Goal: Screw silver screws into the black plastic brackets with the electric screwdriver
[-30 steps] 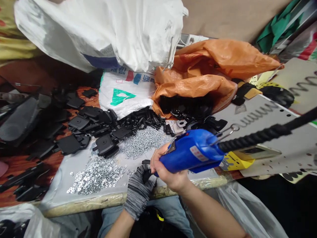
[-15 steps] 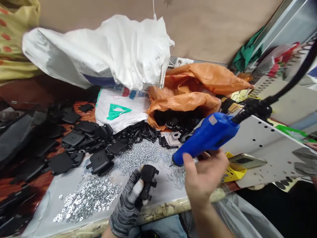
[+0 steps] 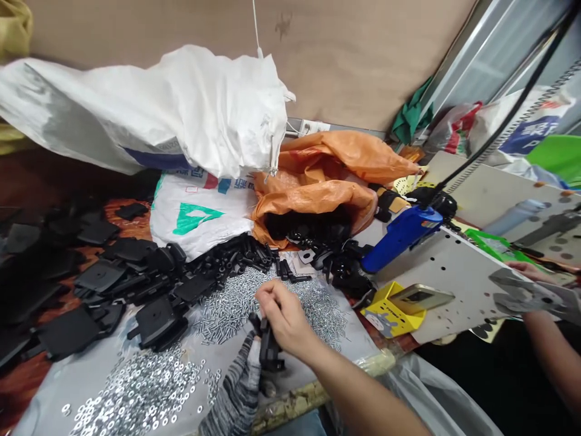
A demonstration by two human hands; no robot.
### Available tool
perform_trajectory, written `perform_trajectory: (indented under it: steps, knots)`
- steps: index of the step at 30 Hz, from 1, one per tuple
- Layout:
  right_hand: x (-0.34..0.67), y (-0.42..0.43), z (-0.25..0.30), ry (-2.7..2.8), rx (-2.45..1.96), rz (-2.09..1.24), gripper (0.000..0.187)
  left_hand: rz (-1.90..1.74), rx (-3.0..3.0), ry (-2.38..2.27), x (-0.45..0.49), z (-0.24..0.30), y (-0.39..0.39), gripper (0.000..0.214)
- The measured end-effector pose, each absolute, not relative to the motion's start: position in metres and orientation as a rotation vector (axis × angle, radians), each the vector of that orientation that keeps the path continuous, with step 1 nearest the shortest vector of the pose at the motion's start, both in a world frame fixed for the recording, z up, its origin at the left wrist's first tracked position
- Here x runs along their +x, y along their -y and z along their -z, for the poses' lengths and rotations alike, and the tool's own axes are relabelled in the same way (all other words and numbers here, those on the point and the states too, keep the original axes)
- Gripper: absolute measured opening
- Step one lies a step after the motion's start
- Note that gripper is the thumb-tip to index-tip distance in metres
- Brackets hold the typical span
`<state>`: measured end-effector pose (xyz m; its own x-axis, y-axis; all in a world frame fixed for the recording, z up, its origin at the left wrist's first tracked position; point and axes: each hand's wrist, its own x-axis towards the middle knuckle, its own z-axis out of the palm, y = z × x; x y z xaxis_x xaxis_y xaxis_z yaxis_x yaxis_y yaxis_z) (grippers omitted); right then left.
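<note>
My left hand [image 3: 242,375], in a grey striped glove, is closed around a black plastic part [image 3: 271,354] just above the table's front edge. My bare right hand [image 3: 284,318] is curled over the upper end of the same part, its fingers bent and pressed against it; the fingertips are partly hidden. Beyond both hands lies a heap of small silver screws [image 3: 229,306]. Silver washers [image 3: 136,393] are spread to the left. Out of both hands, the blue electric screwdriver [image 3: 399,239] hangs on its cable at the right.
Black plastic pieces [image 3: 157,321] cover the left side. Short black tubes [image 3: 247,254] lie before a white sack [image 3: 204,212] and an open orange sack [image 3: 318,197]. A yellow holder [image 3: 390,315] with a phone [image 3: 422,297] is fixed to a white panel. Another person's arm [image 3: 551,351] shows at far right.
My right hand has let go of the blue screwdriver and moved left onto the black part. The screwdriver has swung back to the right. The view has shifted right.
</note>
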<state>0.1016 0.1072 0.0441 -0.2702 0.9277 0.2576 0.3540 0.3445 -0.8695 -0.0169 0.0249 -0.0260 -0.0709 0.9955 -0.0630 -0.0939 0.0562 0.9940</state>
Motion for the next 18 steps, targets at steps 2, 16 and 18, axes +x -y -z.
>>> perform_trajectory:
  steps: [2,16,18]
  knots:
    - [0.119,-0.131,-0.047,1.869,-1.413,-0.560,0.023,-1.154,1.045,-1.240,-0.025,0.016,-0.023,0.056]
    - [0.161,-0.170,-0.071,2.065,-1.790,-0.697,0.028,-1.445,1.335,-1.547,-0.025,0.026,-0.022,0.069]
    - [0.136,-0.135,-0.064,2.029,-1.463,-1.237,0.029,-1.556,1.467,-1.518,-0.022,0.025,-0.019,0.073]
